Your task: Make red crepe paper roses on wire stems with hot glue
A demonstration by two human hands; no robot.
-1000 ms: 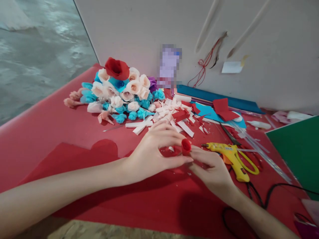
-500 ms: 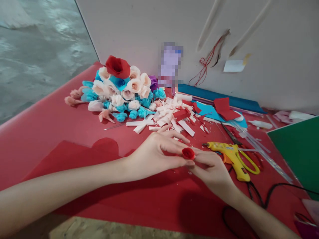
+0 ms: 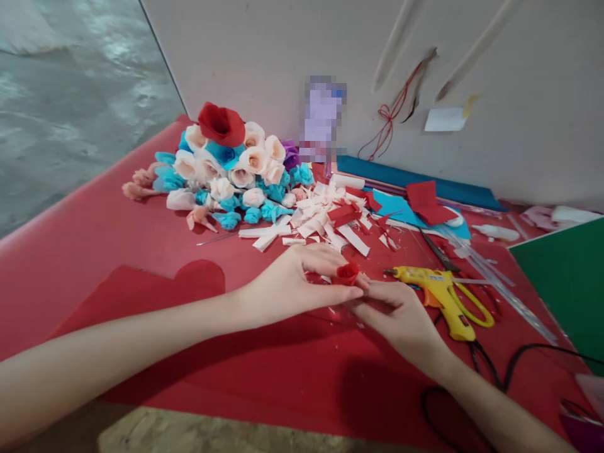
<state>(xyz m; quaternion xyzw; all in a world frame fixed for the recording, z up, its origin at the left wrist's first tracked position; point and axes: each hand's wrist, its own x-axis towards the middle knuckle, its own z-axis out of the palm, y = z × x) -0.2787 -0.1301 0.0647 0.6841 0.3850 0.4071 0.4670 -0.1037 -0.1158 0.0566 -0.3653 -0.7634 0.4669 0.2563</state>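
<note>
Between my two hands, above the red table [image 3: 283,384], is a small rolled red paper flower [image 3: 348,272]. My left hand [image 3: 306,280] is closed on it, with the thumb below and the fingers behind. From the right, my right hand [image 3: 396,314] pinches at the flower's base, its fingertips meeting those of the left. The base itself is hidden by the fingers. Under my left forearm lie red paper sheets [image 3: 141,296], one with a rounded edge.
A heap of paper flowers [image 3: 236,170] stands at the back left, with pale paper scraps [image 3: 321,217] beside it. On the right lie a yellow glue gun [image 3: 436,292] with a black cord [image 3: 514,362], scissors [image 3: 476,308] and clear sticks [image 3: 509,292]. A green board [image 3: 566,283] stands at the right edge.
The red paper flower has moved slightly up and left and tilted, so more of its side shows. Both hands have shifted slightly with it, still closed on it.
</note>
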